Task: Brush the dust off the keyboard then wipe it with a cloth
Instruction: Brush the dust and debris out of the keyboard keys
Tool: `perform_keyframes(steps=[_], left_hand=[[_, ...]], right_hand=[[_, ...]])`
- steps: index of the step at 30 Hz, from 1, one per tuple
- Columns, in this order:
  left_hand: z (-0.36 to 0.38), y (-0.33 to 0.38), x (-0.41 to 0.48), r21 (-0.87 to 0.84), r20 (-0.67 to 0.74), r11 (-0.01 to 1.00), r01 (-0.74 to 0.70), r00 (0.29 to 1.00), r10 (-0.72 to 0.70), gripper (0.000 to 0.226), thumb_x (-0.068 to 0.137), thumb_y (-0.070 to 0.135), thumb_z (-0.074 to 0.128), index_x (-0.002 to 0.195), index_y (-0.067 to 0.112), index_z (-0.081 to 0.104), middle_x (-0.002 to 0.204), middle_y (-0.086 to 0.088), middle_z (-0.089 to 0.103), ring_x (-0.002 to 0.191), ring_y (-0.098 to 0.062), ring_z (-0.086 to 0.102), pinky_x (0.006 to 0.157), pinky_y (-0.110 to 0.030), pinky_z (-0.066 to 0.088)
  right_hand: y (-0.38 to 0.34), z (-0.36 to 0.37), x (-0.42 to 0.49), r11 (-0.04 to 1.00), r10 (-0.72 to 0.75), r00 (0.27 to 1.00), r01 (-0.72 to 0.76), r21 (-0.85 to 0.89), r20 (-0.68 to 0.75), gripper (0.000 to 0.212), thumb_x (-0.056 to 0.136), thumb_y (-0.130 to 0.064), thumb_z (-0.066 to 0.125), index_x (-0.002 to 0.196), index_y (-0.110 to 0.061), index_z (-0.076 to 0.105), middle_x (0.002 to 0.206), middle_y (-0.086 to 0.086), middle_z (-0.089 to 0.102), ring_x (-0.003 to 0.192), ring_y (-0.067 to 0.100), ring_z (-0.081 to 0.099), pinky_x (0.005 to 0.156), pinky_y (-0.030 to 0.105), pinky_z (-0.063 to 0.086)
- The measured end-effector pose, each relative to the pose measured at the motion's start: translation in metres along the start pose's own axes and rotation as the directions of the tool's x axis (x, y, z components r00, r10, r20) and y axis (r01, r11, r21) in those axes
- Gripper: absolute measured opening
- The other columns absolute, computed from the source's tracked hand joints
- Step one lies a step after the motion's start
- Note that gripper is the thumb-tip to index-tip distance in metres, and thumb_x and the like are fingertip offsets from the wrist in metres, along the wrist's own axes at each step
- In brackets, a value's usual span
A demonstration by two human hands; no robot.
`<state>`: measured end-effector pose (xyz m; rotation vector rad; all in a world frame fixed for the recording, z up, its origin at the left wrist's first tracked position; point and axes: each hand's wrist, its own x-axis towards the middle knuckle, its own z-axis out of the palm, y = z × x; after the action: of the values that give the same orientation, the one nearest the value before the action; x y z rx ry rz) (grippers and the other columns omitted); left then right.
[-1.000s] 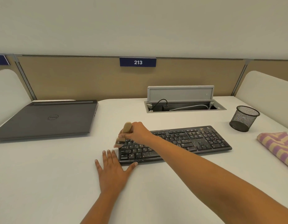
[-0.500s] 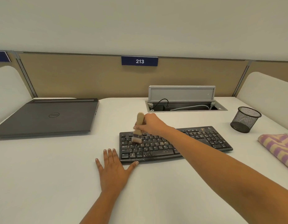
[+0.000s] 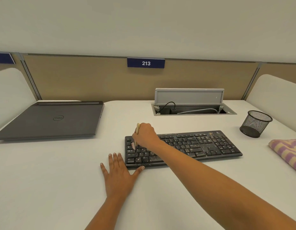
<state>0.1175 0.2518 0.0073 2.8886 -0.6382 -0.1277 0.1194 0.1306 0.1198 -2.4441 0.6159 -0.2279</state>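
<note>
Head view, brushing stage. The keyboard lies at centre frame on the white desk, its long side across the picture, with pale dust speckled most thickly over its left and middle keys. Your right hand, reaching in from the lower right, has its fingers curled round the wooden handle of the brush. The handle tip shows above the knuckles and the bristles meet the keys near the keyboard's left end — how each finger sits on the handle cannot be told. Your left hand lies flat on the desk below the keyboard's left corner, fingers spread and straight, thumb tip touching the front edge. Judge the keyboard light, rigid and apt to slide on the smooth top, so brace it at the frame edge, not on the keys, which give under pressure. The brush is light and soft-bristled; hold it low on the handle and sweep gently. The striped cloth — soft, limp, folded — lies at the right edge of the frame, well apart from the keyboard; take it by a bunched fold. A closed laptop sits at the left.
</note>
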Motion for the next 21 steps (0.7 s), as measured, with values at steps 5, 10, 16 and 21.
perform_keyframes(steps=[5,10,16,21], left_hand=[[0.001,0.0,0.0,0.009,0.0,1.0,0.002,1.0,-0.002,0.14,0.038,0.083,-0.036,0.152,0.008,-0.003,0.16,-0.007,-0.002,0.146,-0.02,-0.012,0.115,-0.051,-0.008],[0.001,0.0,0.0,0.013,-0.006,1.0,0.0,1.0,0.0,0.136,0.042,0.083,-0.032,0.152,0.008,-0.002,0.16,-0.007,-0.002,0.147,-0.02,-0.012,0.115,-0.051,-0.007],[0.002,0.0,0.0,0.007,-0.014,1.0,-0.001,1.0,0.002,0.133,0.046,0.083,-0.028,0.152,0.008,-0.001,0.161,-0.007,-0.001,0.147,-0.02,-0.011,0.115,-0.051,-0.007],[0.002,-0.001,0.001,-0.002,-0.011,1.0,0.0,1.0,0.0,0.134,0.045,0.084,-0.028,0.152,0.007,-0.001,0.16,-0.008,0.0,0.147,-0.02,-0.01,0.115,-0.051,-0.006]], right_hand=[[-0.003,-0.011,0.011,0.999,0.038,0.999,-0.039,0.038,0.025,0.01,0.09,-0.01,0.053,0.082,-0.004,0.051,0.066,0.001,0.045,0.078,0.022,0.052,0.052,0.021,0.036],[0.0,-0.009,0.01,0.992,0.033,0.994,-0.02,0.127,-0.103,0.023,0.092,-0.013,0.052,0.102,0.005,0.063,0.1,0.018,0.065,0.093,0.031,0.063,0.072,0.031,0.047],[0.006,0.001,0.008,0.999,0.009,1.0,-0.009,0.043,-0.012,0.023,0.089,-0.009,0.052,0.104,0.006,0.061,0.1,0.019,0.064,0.086,0.027,0.061,0.075,0.032,0.049],[0.002,-0.006,0.012,0.999,-0.038,0.998,0.036,0.037,0.051,0.026,0.088,-0.014,0.057,0.108,0.003,0.06,0.1,0.012,0.061,0.09,0.026,0.059,0.075,0.032,0.048]])
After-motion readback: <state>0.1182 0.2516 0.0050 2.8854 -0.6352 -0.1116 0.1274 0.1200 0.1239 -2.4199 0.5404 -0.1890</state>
